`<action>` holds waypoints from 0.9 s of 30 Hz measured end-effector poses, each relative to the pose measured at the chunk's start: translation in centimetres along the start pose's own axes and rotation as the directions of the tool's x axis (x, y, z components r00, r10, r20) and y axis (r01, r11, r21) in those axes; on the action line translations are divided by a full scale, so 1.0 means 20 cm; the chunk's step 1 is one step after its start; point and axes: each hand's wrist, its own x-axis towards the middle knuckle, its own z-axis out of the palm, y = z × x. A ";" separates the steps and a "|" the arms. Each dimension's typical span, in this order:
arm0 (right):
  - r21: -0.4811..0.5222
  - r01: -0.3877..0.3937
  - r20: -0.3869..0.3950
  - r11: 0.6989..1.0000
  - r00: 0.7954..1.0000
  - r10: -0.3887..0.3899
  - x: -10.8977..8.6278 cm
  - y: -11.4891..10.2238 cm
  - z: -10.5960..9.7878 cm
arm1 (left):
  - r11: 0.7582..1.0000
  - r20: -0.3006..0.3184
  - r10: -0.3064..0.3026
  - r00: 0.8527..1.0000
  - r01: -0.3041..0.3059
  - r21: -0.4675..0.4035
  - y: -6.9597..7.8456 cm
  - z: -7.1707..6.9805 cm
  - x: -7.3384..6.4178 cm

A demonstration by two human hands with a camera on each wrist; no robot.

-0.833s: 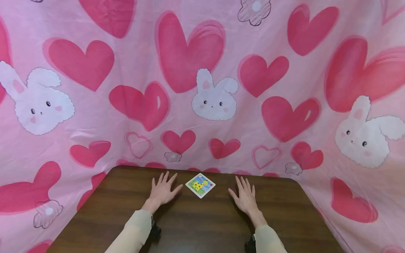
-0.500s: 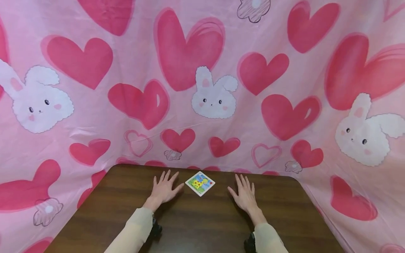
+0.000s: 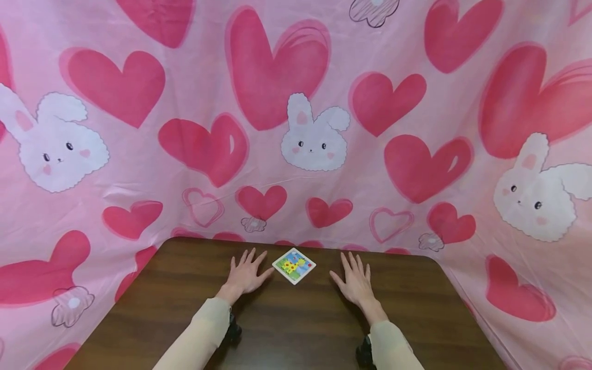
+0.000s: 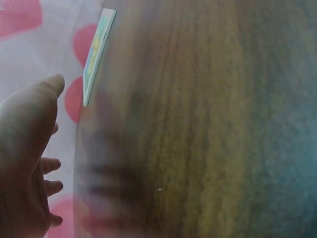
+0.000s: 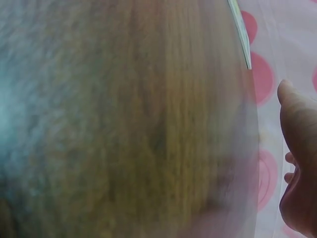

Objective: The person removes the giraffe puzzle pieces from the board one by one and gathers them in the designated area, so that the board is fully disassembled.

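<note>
A square picture puzzle (image 3: 294, 265) with a white border and a yellow giraffe on it lies cornerwise near the far edge of the table. Just left of it is my left hand (image 3: 244, 275), fingers spread, the thumb tip close to the puzzle's left corner. My right hand (image 3: 356, 282) is on the other side, fingers extended, a wider gap from the puzzle. Neither hand holds anything. In the left wrist view the puzzle (image 4: 98, 57) appears nearly edge-on beyond the thumb; only a sliver of the puzzle (image 5: 240, 34) shows in the right wrist view.
The brown wooden table (image 3: 296, 324) has rounded far corners. A pink cloth (image 3: 314, 190) printed with hearts and rabbits hangs around its back and sides. A dark wrist device (image 3: 233, 329) sits under the left sleeve, another dark device (image 3: 364, 353) under the right.
My left hand has shifted slightly right, nearer the puzzle. The right hand has edged a little left. The puzzle stays in place on the table, and the head view has tipped slightly.
</note>
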 end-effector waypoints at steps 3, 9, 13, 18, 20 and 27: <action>-0.014 -0.001 0.004 1.000 1.000 0.001 0.01 -0.01 -0.01 | 1.000 0.006 -0.008 1.000 0.008 -0.001 0.00 0.00 0.01; -0.027 -0.023 0.037 0.999 0.999 0.024 0.04 -0.02 -0.01 | 1.000 0.035 -0.010 0.999 0.010 0.012 0.00 0.00 0.03; -0.030 -0.025 0.058 0.999 0.998 0.027 0.06 -0.04 0.01 | 1.000 0.062 -0.013 0.998 0.012 0.020 0.01 0.01 0.06; -0.023 0.004 0.098 1.000 0.995 -0.001 0.06 -0.12 0.07 | 1.000 0.084 0.014 0.996 -0.016 0.023 0.03 0.01 0.08; -0.016 0.024 0.111 1.000 0.994 -0.022 0.06 -0.16 0.09 | 0.999 0.092 0.034 0.995 -0.036 0.023 0.03 0.02 0.09; -0.033 0.057 0.143 0.998 0.988 -0.052 0.04 -0.28 0.16 | 0.995 0.126 0.091 0.988 -0.096 0.036 0.01 0.05 0.10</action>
